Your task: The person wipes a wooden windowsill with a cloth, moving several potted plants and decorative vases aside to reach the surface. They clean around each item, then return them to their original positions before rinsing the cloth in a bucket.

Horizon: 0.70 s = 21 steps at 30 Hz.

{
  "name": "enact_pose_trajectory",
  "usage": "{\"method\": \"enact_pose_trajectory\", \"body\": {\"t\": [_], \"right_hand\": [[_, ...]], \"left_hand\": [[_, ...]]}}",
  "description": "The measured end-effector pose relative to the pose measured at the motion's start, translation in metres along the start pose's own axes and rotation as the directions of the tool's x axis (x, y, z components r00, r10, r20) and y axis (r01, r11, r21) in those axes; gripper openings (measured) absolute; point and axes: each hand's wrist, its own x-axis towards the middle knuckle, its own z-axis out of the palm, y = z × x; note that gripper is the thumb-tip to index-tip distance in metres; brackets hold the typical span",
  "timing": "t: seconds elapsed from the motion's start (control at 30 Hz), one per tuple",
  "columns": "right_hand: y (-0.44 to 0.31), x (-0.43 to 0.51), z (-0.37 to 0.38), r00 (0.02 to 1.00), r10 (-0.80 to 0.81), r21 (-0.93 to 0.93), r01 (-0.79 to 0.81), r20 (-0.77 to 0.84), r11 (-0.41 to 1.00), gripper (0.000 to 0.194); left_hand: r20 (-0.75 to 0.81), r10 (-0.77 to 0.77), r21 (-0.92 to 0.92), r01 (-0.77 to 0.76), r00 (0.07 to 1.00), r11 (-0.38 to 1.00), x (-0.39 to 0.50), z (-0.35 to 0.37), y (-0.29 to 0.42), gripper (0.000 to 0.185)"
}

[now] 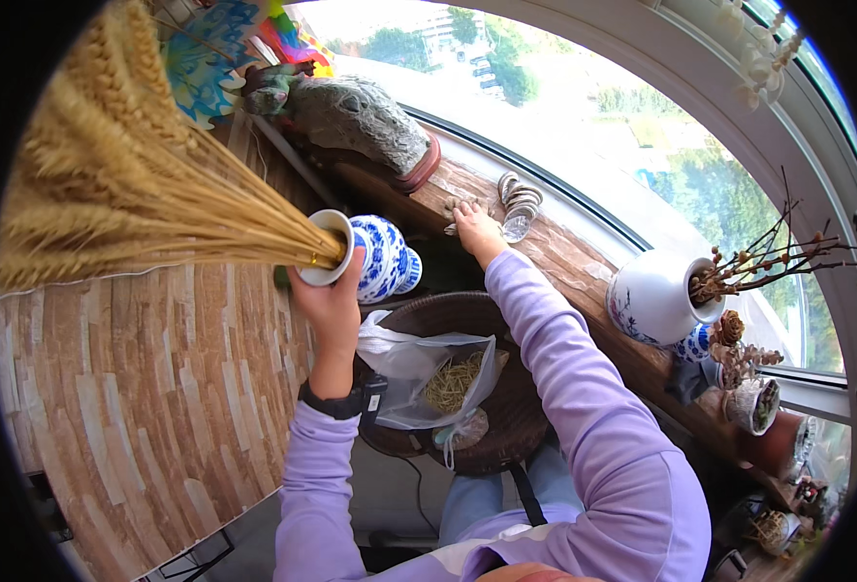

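My left hand point(334, 298) grips the neck of a blue-and-white porcelain vase point(380, 256), which is tilted on its side in the view. Dried wheat stalks point(254, 211) stick out of its mouth and spread to the upper left. My right hand point(476, 227) reaches to the wooden windowsill, its fingers on a crumpled beige cloth or similar item point(465, 209). Beside those fingers lies a row of overlapping round, shiny clear objects point(520, 206). What the fingers grasp, if anything, is hidden.
A wood-patterned table point(152, 393) is at left. A brown woven basket point(512, 429) before me holds a plastic bag point(399, 396) with dried stalk pieces. Along the sill stand a grey rock ornament point(359, 120), a white vase with twigs point(646, 298) and several pots.
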Motion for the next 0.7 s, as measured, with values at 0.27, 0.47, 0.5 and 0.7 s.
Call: {"method": "enact_pose_trajectory", "body": {"t": [0.27,0.47,0.5,0.7], "right_hand": [[0.007,-0.012,-0.024,0.984,0.090,0.320,-0.037,-0.153,0.947,0.039],[0.026,-0.015,-0.064,0.842,0.539,0.977,-0.087,-0.033,0.195,0.040],[0.028,-0.020,-0.073,0.821,0.563,0.991,0.022,-0.091,0.128,0.040],[0.037,-0.094,-0.112,0.775,0.620,0.993,0.101,-0.121,0.067,0.045]], "left_hand": [[0.090,-0.113,-0.025,0.116,0.990,0.993,0.038,0.109,-0.073,0.051],[0.090,-0.027,-0.041,0.031,0.996,0.999,0.048,0.139,-0.114,0.051],[0.083,-0.048,0.010,0.047,0.995,0.999,0.049,0.145,-0.118,0.052],[0.033,-0.059,0.172,0.052,0.998,0.984,0.049,0.180,-0.138,0.057]]}}
